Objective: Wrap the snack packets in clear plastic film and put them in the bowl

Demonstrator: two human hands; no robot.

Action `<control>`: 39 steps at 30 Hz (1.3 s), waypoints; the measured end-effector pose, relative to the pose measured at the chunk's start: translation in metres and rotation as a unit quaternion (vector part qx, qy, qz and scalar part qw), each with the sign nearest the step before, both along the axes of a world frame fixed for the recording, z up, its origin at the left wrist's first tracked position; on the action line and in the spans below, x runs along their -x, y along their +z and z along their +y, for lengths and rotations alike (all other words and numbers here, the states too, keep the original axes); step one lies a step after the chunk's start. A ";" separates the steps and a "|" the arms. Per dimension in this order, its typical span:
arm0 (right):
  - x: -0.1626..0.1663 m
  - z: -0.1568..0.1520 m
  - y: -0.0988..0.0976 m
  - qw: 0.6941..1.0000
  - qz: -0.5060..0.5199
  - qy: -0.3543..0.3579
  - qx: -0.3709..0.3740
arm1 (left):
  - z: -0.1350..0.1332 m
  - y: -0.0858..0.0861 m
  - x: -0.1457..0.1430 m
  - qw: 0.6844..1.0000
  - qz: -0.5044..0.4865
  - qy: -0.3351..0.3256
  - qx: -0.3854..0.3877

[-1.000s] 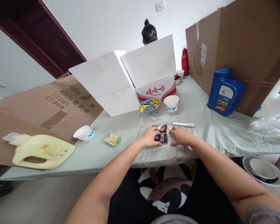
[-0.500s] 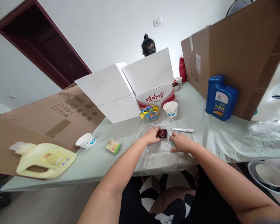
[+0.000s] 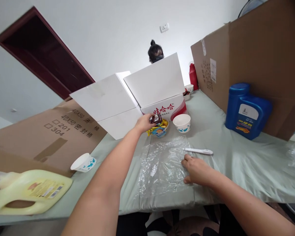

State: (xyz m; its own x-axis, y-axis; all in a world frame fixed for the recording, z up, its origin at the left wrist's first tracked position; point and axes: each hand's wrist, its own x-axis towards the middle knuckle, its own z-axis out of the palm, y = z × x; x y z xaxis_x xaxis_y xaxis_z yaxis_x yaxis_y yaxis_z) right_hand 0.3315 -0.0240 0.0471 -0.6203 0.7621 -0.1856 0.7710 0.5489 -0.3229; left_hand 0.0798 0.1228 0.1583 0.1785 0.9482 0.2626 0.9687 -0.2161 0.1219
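Observation:
My left hand (image 3: 144,122) is stretched out over the table and grips brown-wrapped snack packets (image 3: 155,119). It holds them just above a bowl of yellow and blue wrapped sweets (image 3: 158,130). My right hand (image 3: 196,170) rests on the right edge of a clear plastic sheet (image 3: 163,165) spread on the table, fingers curled and pressing on it. A white pen-like stick (image 3: 198,151) lies just beyond my right hand. An empty white paper bowl (image 3: 182,122) with blue print stands to the right of the sweets bowl.
White open carton (image 3: 159,108) with red print stands behind the bowls; a person's head shows behind it. Blue jug (image 3: 246,110) and tall cardboard panel (image 3: 255,55) at right. Yellow jug (image 3: 29,191), tipped paper cup (image 3: 84,162) and cardboard panel (image 3: 46,131) at left. Red bottle (image 3: 193,75) far back.
My left hand has lifted the brown packets off the plastic sheet and carried them forward over the sweets bowl. My right hand has stayed on the sheet. The view has shifted.

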 end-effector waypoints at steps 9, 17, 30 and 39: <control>-0.009 0.002 -0.005 0.999 0.031 -0.001 -0.015 | 0.035 -0.024 -0.011 0.998 0.029 -0.004 0.050; -0.020 0.005 -0.011 0.988 0.128 0.054 -0.062 | -0.064 -0.040 -0.025 0.983 -0.011 -0.172 -0.063; -0.023 -0.013 -0.018 0.975 0.091 0.201 -0.013 | -0.186 -0.126 0.080 0.999 0.026 -0.023 0.020; -0.024 -0.018 -0.013 0.983 0.027 0.181 0.000 | -0.280 -0.144 0.047 0.975 -0.033 -0.209 0.065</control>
